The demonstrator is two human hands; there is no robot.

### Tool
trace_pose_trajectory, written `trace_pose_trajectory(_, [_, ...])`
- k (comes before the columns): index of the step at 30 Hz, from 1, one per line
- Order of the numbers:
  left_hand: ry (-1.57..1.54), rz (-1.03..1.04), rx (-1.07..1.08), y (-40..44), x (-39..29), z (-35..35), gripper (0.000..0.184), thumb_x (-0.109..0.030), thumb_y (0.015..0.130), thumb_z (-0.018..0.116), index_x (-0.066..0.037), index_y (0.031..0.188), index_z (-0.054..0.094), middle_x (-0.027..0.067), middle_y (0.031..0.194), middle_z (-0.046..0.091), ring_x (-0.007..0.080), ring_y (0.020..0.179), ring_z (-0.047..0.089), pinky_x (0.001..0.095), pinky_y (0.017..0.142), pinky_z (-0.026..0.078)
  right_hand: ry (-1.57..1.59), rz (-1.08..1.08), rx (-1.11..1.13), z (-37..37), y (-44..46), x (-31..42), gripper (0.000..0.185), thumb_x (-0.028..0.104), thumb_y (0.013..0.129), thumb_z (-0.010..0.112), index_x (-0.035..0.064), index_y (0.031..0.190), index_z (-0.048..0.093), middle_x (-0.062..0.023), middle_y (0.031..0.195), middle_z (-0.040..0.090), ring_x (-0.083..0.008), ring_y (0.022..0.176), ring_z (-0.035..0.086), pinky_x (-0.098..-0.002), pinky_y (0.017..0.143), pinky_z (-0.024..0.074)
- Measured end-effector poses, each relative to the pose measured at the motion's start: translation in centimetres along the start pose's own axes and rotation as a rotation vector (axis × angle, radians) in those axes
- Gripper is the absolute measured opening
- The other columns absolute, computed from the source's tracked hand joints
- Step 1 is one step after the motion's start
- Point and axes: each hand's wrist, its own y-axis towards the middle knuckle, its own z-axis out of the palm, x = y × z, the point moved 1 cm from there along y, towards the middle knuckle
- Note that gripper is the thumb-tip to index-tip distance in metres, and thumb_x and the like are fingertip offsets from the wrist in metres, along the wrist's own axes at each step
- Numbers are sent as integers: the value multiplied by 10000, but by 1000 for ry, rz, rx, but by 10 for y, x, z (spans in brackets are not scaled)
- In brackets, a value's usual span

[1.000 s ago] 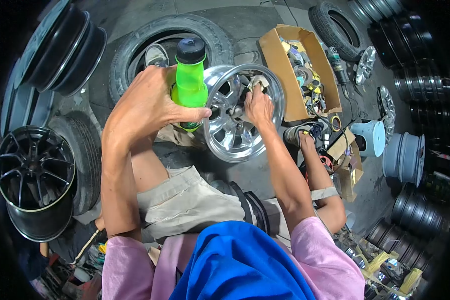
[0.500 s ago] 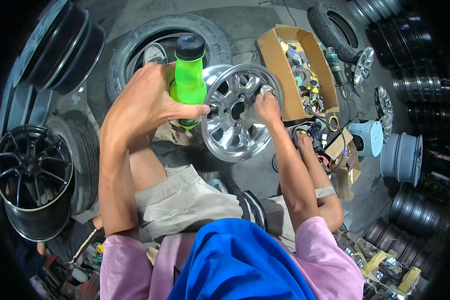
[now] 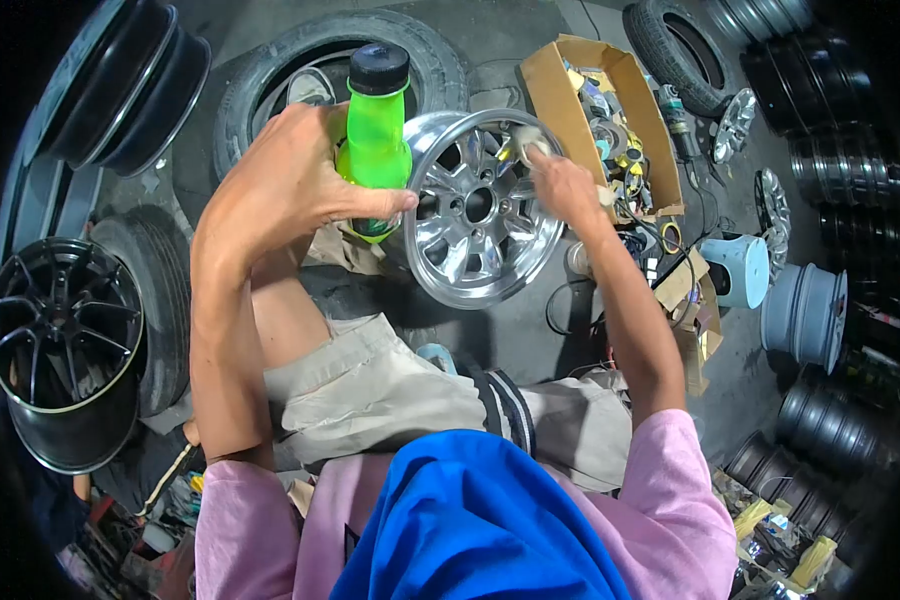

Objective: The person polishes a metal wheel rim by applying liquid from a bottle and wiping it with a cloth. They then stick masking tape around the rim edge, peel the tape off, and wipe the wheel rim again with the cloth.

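Note:
A bright green squeeze bottle (image 3: 377,145) with a black cap stands upright in my left hand (image 3: 280,185). The thumb lies across its front, with the tip at the left edge of a polished silver wheel rim (image 3: 485,262); the other fingers are hidden behind the bottle. The rim is tilted up in front of my knees, its spoked face toward me. At its upper right, my right hand (image 3: 567,187) is closed on a pale cloth (image 3: 530,143) pressed to the rim's edge. The hand is slightly blurred.
Beyond the rim lies a large tire (image 3: 260,75). On the right are a cardboard box (image 3: 542,85) of tools and tapes, cables, a power tool (image 3: 673,105) and a light-blue container (image 3: 740,272). Black wheels (image 3: 65,320) stand on the left; stacked rims (image 3: 840,170) line the right.
My right hand has moved up and outward from the spokes to the rim's upper right edge, taking the cloth along. My left hand still holds the bottle, slightly higher in view.

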Motion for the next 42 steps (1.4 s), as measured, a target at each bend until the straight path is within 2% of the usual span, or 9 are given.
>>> trace_pose_trajectory(5, [-13,16,-22,0,3,-1,484,-326,690,901,18,983,729,150,869,749,260,784,730,381,771,564,-252,135,326,50,-114,-8,194,187,948,557,87,1071,669,-139,713,708,-318,650,717,-450,584,550])
trace_pose_trajectory(8, [-29,94,-107,-2,7,2,505,-376,690,895,38,932,736,179,764,716,316,700,704,407,733,551,256,-75,316,75,-188,53,318,174,773,667,5,1043,682,-141,731,713,-344,639,717,-448,579,562])
trace_pose_trajectory(9, [-7,75,-89,-2,7,3,515,-383,685,896,40,934,737,182,770,718,314,702,706,405,733,551,20,179,683,55,-175,112,419,213,848,655,27,1217,583,-234,788,694,-394,776,720,-518,688,566])
trace_pose_trajectory(14, [29,88,-86,0,7,4,536,-402,674,898,37,939,742,179,771,722,308,699,707,407,732,552,939,365,616,-10,-130,173,461,316,929,595,-17,1247,566,-306,1052,690,-490,1007,662,-540,936,509])
trace_pose_trajectory(19, [-28,66,-92,-2,9,2,509,-376,682,902,32,944,745,170,778,730,287,697,708,401,732,552,310,196,756,35,-165,39,425,372,954,569,145,1302,659,-235,1026,743,-420,952,723,-516,863,577])
trace_pose_trajectory(23, [15,-2,-27,1,4,0,478,-311,696,910,21,994,739,144,875,755,256,788,728,374,775,565,-203,-18,204,29,-133,-25,304,172,914,586,91,1194,674,-150,707,699,-341,608,693,-487,559,551])
trace_pose_trajectory(29, [-4,23,-42,-2,5,1,475,-320,699,908,21,982,738,145,859,750,256,772,728,376,762,566,-148,166,433,61,-160,30,226,194,923,580,53,1087,648,-182,712,709,-350,692,735,-450,611,570])
trace_pose_trajectory(35, [25,45,-47,-2,6,-1,470,-324,704,906,16,984,739,145,872,755,260,774,729,377,764,568,609,193,561,20,-176,117,627,247,894,627,27,1462,477,-315,948,702,-493,918,686,-546,818,564])
trace_pose_trajectory(42, [35,46,-21,0,-2,4,481,-327,696,910,14,989,740,141,869,753,260,774,727,375,757,563,445,162,408,46,-152,104,392,269,886,626,4,1174,640,-301,909,704,-510,919,675,-575,892,527])
